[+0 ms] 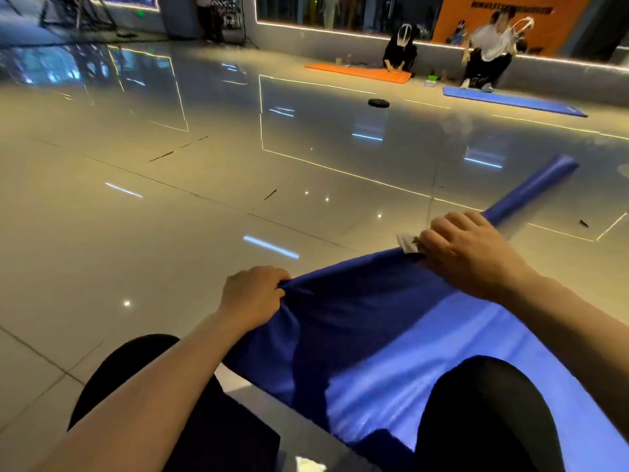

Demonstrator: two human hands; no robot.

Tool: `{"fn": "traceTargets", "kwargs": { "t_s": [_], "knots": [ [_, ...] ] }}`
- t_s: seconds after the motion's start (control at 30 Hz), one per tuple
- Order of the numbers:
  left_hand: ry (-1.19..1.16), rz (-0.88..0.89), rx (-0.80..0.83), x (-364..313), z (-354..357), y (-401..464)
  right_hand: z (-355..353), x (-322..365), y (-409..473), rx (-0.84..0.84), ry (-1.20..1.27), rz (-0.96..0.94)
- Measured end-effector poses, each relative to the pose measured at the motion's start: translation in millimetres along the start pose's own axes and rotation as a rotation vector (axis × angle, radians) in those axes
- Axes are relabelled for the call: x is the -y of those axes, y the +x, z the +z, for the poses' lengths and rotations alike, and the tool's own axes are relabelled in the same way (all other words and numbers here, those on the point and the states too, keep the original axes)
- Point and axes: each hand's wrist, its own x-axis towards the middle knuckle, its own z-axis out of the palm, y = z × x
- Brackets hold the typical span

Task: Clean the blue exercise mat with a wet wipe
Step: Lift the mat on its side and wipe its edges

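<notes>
So the blue exercise mat (357,321) was spread out on the glossy tiled floor (170,216) right in front of the kneeling person, partly rolled at its far edge, with the rolled tube sticking out to the upper right. The near-left part was lifted and bunched up off the floor, probably so the roll could be tightened or the underside got at for wiping, though that's only a guess. The left hand (253,296) was curled tight around the bunched corner of the mat, knuckles up, forearm reaching in from the lower left. The right hand (466,250) was laid over the roll with fingers bent down around it, and a small white scrap, most likely the wet wipe (407,244), was pinched under its fingertips against the mat. How firmly the wipe was held couldn't really be told. Both knees in dark trousers were planted low in the view, the right one on the mat itself. Another white crumpled bit (309,465) was seen at the bottom edge, maybe a used wipe. Farther back, an orange mat (357,71) and another blue mat (510,100) were being worked on by two other people.
</notes>
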Motion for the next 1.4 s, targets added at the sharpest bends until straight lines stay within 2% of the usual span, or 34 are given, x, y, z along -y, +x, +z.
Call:
{"fn": "traceTargets", "kwargs": {
  "t_s": [0.07, 0.13, 0.23, 0.3, 0.33, 0.4, 0.47, 0.6, 0.7, 0.87, 0.97, 1.07, 1.17, 1.23, 1.3, 1.4],
  "knots": [
    [0.082, -0.11, 0.058, 16.9, 2.3, 10.8, 9.5, 34.1, 18.8, -0.048, -0.011, -0.073],
    [0.089, -0.126, 0.157, 14.6, 1.9, 16.0, 17.1, 53.7, 32.2, -0.068, -0.009, -0.08],
    [-0.066, 0.105, 0.253, -21.2, -2.9, 18.7, 14.0, 58.4, 39.8, -0.09, 0.015, -0.012],
    [-0.232, 0.225, 0.167, -52.1, -10.0, 11.5, 3.5, 56.3, 40.3, -0.103, 0.011, 0.016],
    [-0.297, 0.239, 0.063, -64.3, -11.8, 7.8, -2.6, 54.5, 40.8, -0.104, 0.015, 0.021],
    [-0.493, 0.176, -0.187, -78.3, -10.9, -0.2, -15.6, 50.1, 41.2, -0.106, 0.019, 0.014],
    [-0.628, 0.112, -0.325, -82.9, -4.0, -7.9, -25.9, 45.1, 37.6, -0.097, 0.028, -0.012],
    [-0.628, 0.127, -0.289, -88.5, 14.1, -27.1, -33.6, 50.2, 15.1, -0.012, 0.114, -0.09],
    [-0.688, 0.158, -0.359, -94.3, 22.0, -42.6, -31.3, 62.1, -4.6, -0.051, 0.07, -0.098],
    [-0.707, 0.117, -0.415, -101.0, 25.9, -60.6, -40.2, 39.3, -12.1, -0.14, 0.017, -0.006],
    [-0.723, 0.116, -0.398, -95.5, 24.7, -66.3, -62.4, 1.5, -7.4, -0.224, -0.072, 0.131],
    [-0.71, 0.128, -0.371, -94.9, 23.6, -74.1, -82.4, -18.2, 3.0, -0.236, -0.172, 0.197],
    [-0.729, 0.108, -0.377, -90.6, 25.6, -79.6, -72.0, 19.2, 2.5, -0.224, -0.084, 0.139],
    [-0.731, 0.101, -0.367, -85.0, 25.5, -81.5, -52.4, 66.9, -6.4, -0.226, 0.044, 0.046],
    [-0.716, 0.108, -0.376, -81.0, 24.8, -82.2, -36.3, 101.9, -13.3, -0.158, 0.085, -0.071],
    [-0.72, 0.097, -0.404, -78.3, 20.6, -80.4, -38.2, 94.6, -3.7, -0.148, 0.031, -0.158]
  ]
}}
